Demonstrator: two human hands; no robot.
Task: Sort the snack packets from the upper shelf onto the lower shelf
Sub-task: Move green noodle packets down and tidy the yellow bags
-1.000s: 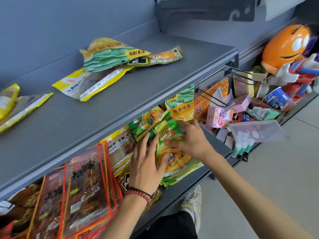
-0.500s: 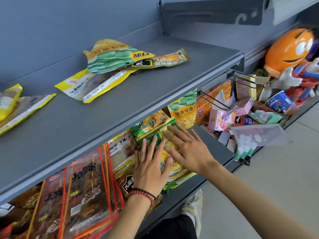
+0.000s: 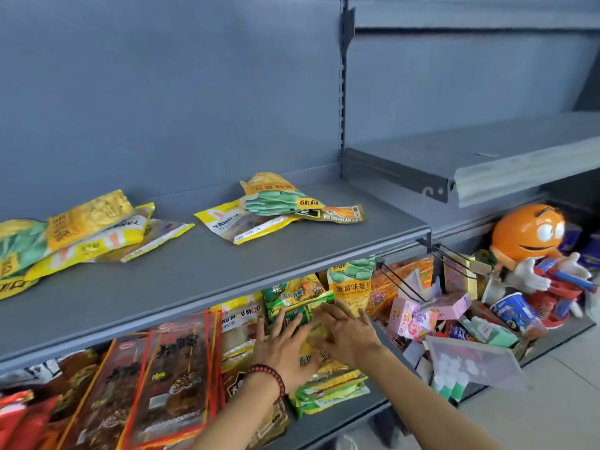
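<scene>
Both my hands lie flat, fingers spread, on a stack of green-and-yellow snack packets on the lower shelf. My left hand, with a red bead bracelet at the wrist, presses the stack's left side. My right hand presses its right side. Neither hand grips anything. On the upper shelf lie two loose piles: yellow and green packets at the middle and more yellow packets at the left.
Red-edged brown packets stand at the lower left. A yellow-green bean packet stands behind my hands. Wire hooks, pink boxes and an orange figurine crowd the right. A higher grey shelf juts out there.
The camera has tilted up, showing more of the upper shelf and back wall. My right hand went from gripping the green-yellow packet to lying flat on it; both hands stay on the stack.
</scene>
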